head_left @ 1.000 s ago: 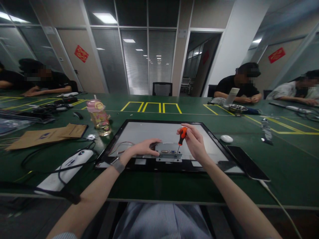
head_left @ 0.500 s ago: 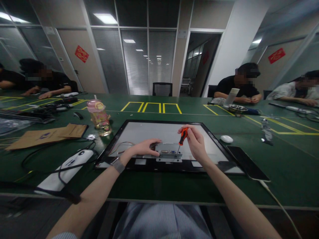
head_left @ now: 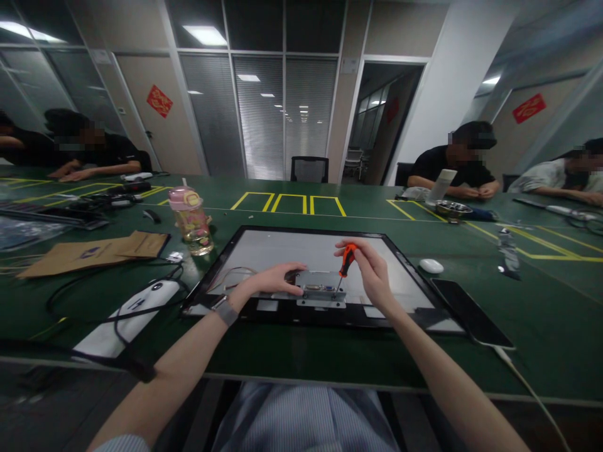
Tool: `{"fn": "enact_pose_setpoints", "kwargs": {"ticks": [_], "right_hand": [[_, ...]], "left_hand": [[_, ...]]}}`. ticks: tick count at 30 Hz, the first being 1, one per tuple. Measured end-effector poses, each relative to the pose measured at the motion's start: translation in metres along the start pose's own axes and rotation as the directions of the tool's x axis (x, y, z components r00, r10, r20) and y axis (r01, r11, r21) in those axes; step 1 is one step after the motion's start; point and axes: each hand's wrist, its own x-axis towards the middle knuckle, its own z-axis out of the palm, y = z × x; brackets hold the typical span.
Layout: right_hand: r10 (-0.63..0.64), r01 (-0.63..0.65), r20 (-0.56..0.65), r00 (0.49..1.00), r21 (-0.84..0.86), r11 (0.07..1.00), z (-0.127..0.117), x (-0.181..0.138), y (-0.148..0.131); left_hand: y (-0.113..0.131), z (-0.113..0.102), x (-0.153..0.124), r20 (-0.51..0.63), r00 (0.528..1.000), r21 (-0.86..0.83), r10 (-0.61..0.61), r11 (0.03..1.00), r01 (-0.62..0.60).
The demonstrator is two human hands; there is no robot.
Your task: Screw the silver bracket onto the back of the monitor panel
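Observation:
A flat display panel [head_left: 273, 246] with a black frame lies on the table in front of me. Near its front edge sits a metal bracket [head_left: 325, 302] with a row of connector ports. My left hand [head_left: 277, 279] grips the bracket's left end, thumb in front and fingers behind. An orange-and-black screwdriver [head_left: 348, 257] is in my right hand [head_left: 374, 270], held between thumb and fingers. Its shaft slants down, with the tip at the right part of the bracket. The tip is too small to show exactly what it touches.
Left of the panel are a pink-lidded bottle [head_left: 191, 220], a brown paper bag [head_left: 94, 254] and a white power strip [head_left: 127, 320] with black cables. To the right lie a phone [head_left: 471, 314] on a cable and a white case [head_left: 431, 266]. Several people sit across the green table [head_left: 292, 351].
The whole view has shifted slightly. The fingers of my right hand have moved a little on the screwdriver handle. My left hand keeps its place on the bracket.

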Motion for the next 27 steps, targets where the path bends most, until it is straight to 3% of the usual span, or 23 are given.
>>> {"fn": "enact_pose_setpoints", "kwargs": {"ticks": [9, 15, 21, 27], "right_hand": [[-0.145, 0.078, -0.197, 0.970, -0.313, 0.946, -0.0014, -0.0013, 0.0086], [-0.108, 0.087, -0.115, 0.987, -0.177, 0.980, -0.0016, -0.0016, 0.0079], [-0.157, 0.108, -0.152, 0.976, -0.289, 0.951, -0.0007, -0.0012, 0.0074], [-0.087, 0.082, -0.029, 0.996, -0.122, 0.989, -0.0016, -0.0034, 0.0031]], "left_hand": [[-0.0005, 0.0003, -0.0007, 0.003, 1.000, 0.010, 0.014, 1.000, -0.014], [-0.0018, 0.0009, 0.0000, -0.001, 1.000, 0.022, 0.019, 1.000, -0.019], [0.0006, 0.0000, -0.0008, -0.003, 1.000, 0.018, 0.014, 1.000, -0.014], [0.0025, -0.0003, -0.0013, -0.008, 1.000, 0.013, -0.006, 1.000, 0.006]]}}
